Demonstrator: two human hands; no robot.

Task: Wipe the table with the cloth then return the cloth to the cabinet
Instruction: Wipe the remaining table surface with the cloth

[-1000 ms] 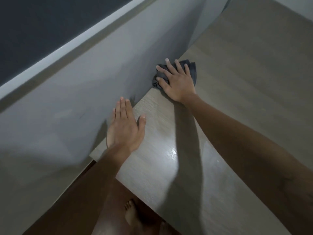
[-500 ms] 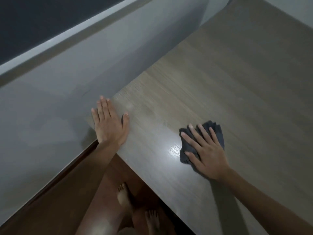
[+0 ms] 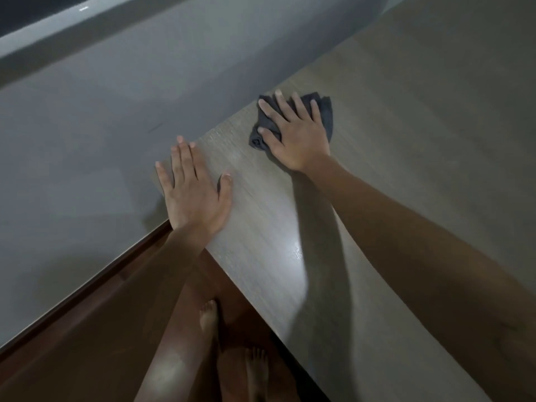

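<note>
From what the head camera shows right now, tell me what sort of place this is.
Probably a room in a home: a grey wood-grain table set against a plain grey wall, dark brown floor, bare feet.

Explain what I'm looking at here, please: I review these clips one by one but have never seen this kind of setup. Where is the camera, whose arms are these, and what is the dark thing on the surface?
There is no machine here. The camera sits on a person's head and looks forward and down, so the two bare arms are the wearer's own. The right hand presses flat on a dark grey crumpled cloth, which lies on the wood-grain table near a grey wall. It is a flat press, not a closed grip. The left hand lies open and flat on the table's corner and holds nothing. Nothing else shows on the table. Below its edge you see the brown floor and the person's bare feet.
</note>
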